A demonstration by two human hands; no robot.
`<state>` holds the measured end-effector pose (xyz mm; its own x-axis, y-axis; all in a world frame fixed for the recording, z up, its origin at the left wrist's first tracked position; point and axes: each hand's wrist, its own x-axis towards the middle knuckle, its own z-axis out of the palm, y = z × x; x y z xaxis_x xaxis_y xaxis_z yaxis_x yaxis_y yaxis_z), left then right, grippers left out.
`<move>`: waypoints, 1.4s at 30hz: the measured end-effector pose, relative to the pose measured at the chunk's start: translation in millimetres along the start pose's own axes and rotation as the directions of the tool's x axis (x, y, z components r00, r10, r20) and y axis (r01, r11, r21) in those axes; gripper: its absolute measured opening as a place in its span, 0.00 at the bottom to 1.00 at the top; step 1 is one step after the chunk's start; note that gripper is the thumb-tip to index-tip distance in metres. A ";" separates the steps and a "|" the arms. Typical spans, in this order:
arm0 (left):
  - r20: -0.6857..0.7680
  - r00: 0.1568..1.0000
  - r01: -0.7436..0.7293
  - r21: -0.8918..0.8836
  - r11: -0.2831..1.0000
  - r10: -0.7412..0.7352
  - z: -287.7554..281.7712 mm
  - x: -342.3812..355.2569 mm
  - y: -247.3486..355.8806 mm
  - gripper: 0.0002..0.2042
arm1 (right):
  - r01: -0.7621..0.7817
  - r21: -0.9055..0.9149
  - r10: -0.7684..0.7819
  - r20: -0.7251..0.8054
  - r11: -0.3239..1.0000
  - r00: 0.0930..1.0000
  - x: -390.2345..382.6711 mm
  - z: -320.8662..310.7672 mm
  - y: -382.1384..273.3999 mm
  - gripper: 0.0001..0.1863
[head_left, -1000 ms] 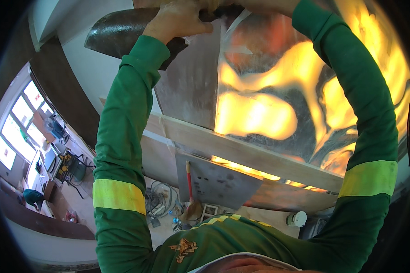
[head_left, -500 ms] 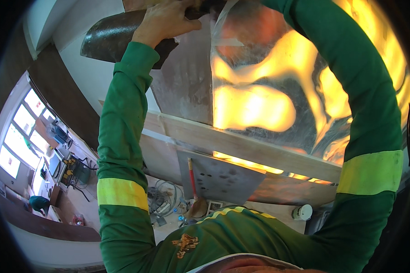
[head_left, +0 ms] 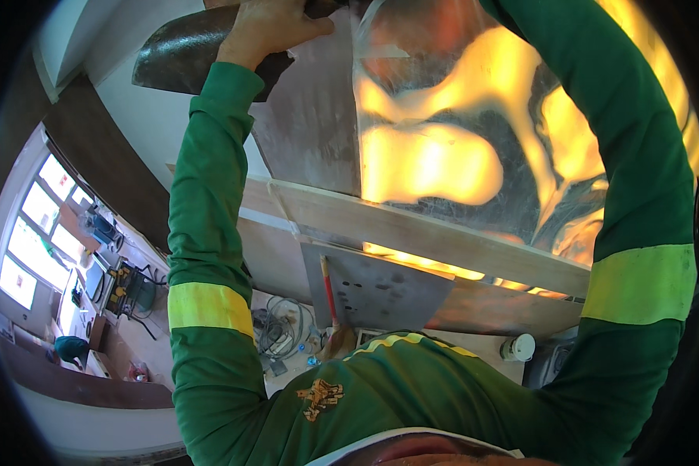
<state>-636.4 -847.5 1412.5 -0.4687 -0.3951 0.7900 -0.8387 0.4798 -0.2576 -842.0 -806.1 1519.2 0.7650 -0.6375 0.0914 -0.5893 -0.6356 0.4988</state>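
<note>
Both my arms, in green sleeves with yellow bands, reach up to the picture's top edge. My left hand (head_left: 276, 27) is curled around a dark object (head_left: 330, 8) at the top of a grey panel (head_left: 311, 124), its fingers lying on the panel. Beside the panel is a shiny metal sheet (head_left: 458, 155) that mirrors orange and yellow light. My right sleeve (head_left: 637, 194) runs up along the sheet's right side. The right hand is cut off by the top edge.
A pale wooden batten (head_left: 427, 233) crosses below the sheet, above a grey plate with small holes (head_left: 380, 291) and a red pencil (head_left: 328, 287). A dark curved piece (head_left: 179, 54) lies upper left. Lower down are coiled cable (head_left: 276, 326), a white round container (head_left: 518, 347) and windows (head_left: 31, 225).
My left hand and both arms have slid toward the top edge, and the right hand has left the picture. The shiny sheet fills more of the view.
</note>
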 end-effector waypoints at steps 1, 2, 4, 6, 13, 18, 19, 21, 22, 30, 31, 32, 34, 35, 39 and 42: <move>-0.031 0.999 -0.030 0.014 0.999 0.030 1.3 0.3 -0.6 0.27 | 0.011 -0.118 -0.015 -0.035 0.993 0.999 8.6 4.2 7.9 0.19; -0.044 0.998 -0.038 0.016 0.999 0.038 3.4 0.6 -0.7 0.27 | 0.018 -0.235 -0.035 -0.068 0.972 0.997 16.2 9.2 15.9 0.19; -0.077 0.996 -0.041 0.021 0.999 0.043 5.8 0.1 -1.8 0.27 | 0.045 -0.340 -0.124 -0.215 0.939 0.969 20.9 21.1 28.0 0.18; -0.065 0.997 -0.041 -0.008 0.999 0.040 7.1 -1.8 -3.0 0.27 | -0.018 -0.393 -0.075 -0.220 0.919 0.973 27.6 25.2 31.8 0.17; -0.119 0.992 -0.046 -0.007 0.999 0.045 11.2 -9.0 1.2 0.26 | -0.197 -0.404 0.157 -0.129 0.894 0.979 24.1 11.6 -9.7 0.14; -0.111 0.994 -0.019 -0.013 1.000 0.018 13.7 -1.3 10.6 0.26 | -0.182 -0.379 0.063 -0.306 0.908 0.950 -4.1 48.6 -1.6 0.13; -0.075 0.997 0.013 0.037 0.999 -0.010 9.4 -8.7 2.9 0.26 | -0.154 -0.351 -0.014 -0.433 0.924 0.901 3.5 69.1 -7.4 0.13; -0.113 0.993 -0.025 0.049 0.998 0.030 8.7 -14.9 -2.7 0.26 | -0.134 -0.346 -0.062 -0.502 0.929 0.863 6.9 79.2 -6.5 0.14; -0.153 0.986 -0.057 0.030 0.998 0.061 10.8 -11.3 0.6 0.26 | -0.142 -0.367 -0.041 -0.449 0.919 0.893 3.2 72.7 -2.0 0.15; -0.108 0.994 0.022 0.067 0.998 -0.015 10.4 -17.2 -0.6 0.25 | -0.179 -0.523 0.120 -0.145 0.833 0.982 34.7 22.2 0.8 0.15; -0.080 0.996 0.046 0.098 0.994 -0.038 7.4 -29.6 -9.9 0.25 | -0.163 -0.475 0.087 -0.179 0.865 0.980 52.8 25.9 -7.0 0.15; -0.127 0.992 0.009 0.026 1.000 -0.006 10.5 -15.4 4.6 0.25 | -0.216 -0.491 0.158 -0.156 0.844 0.975 32.4 13.8 -2.1 0.15; -0.127 0.992 0.000 0.002 1.000 0.000 11.5 -14.4 8.5 0.24 | -0.239 -0.482 0.201 -0.130 0.843 0.971 34.7 10.1 -4.4 0.16; -0.139 0.990 -0.010 -0.004 1.000 0.009 12.9 -13.5 9.9 0.24 | -0.247 -0.497 0.230 -0.096 0.832 0.968 37.6 8.0 -5.8 0.16; -0.154 0.988 -0.003 0.006 1.000 0.004 14.6 -18.7 6.7 0.23 | -0.277 -0.394 0.237 -0.148 0.876 0.960 29.0 19.7 -12.7 0.16; -0.127 0.991 0.034 0.017 0.999 -0.031 16.3 -13.2 10.0 0.23 | -0.167 -0.480 0.003 -0.324 0.861 0.946 -0.9 51.9 3.4 0.13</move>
<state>-643.2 -850.3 1390.4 -0.4034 -0.3075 0.8618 -0.8586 0.4529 -0.2403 -858.1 -830.3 1476.1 0.8063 -0.4635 0.3675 -0.5108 -0.2321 0.8278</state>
